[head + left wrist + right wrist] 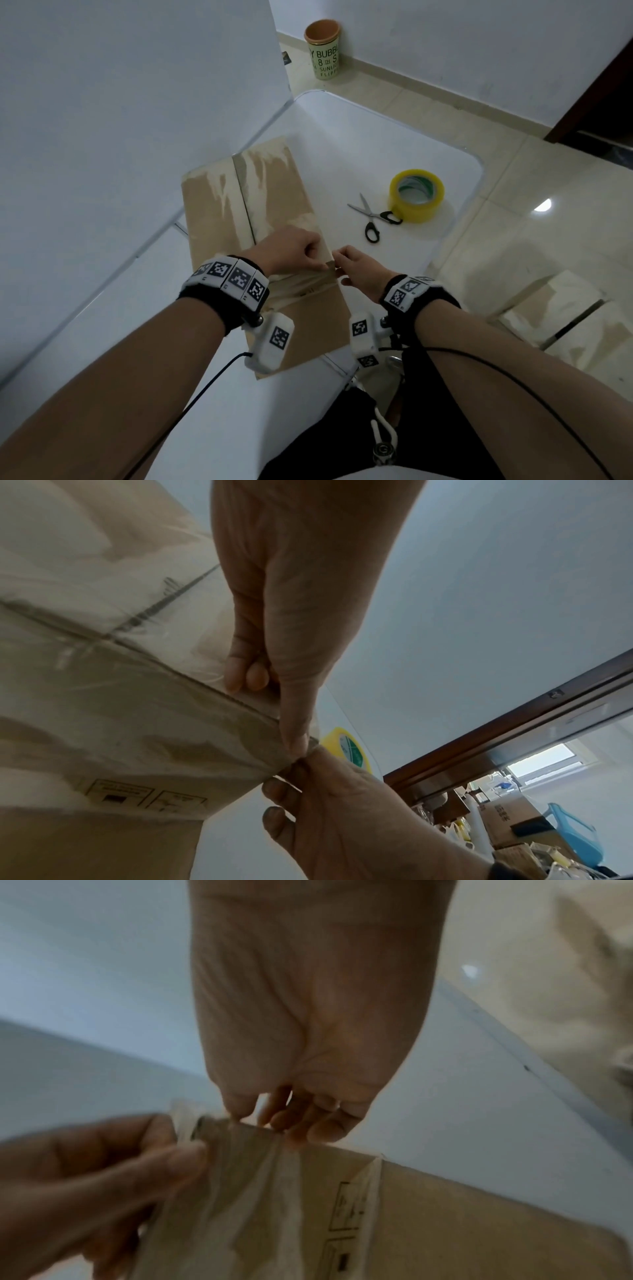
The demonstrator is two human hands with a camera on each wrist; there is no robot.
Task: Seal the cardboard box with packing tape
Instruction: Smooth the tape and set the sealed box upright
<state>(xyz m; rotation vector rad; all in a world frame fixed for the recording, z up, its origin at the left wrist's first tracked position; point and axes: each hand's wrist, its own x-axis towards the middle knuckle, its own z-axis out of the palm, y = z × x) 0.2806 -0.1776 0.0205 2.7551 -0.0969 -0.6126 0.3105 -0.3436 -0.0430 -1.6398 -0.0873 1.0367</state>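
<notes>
Head camera looks steeply down over the worktop (pixel 359 144); both wrist cameras look up close along the palms, sharing the box corner (pixel 274 723) where both hands meet

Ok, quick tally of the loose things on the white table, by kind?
Brown cardboard box: 1
Yellow roll of packing tape: 1
Black-handled scissors: 1
Total: 3
</notes>
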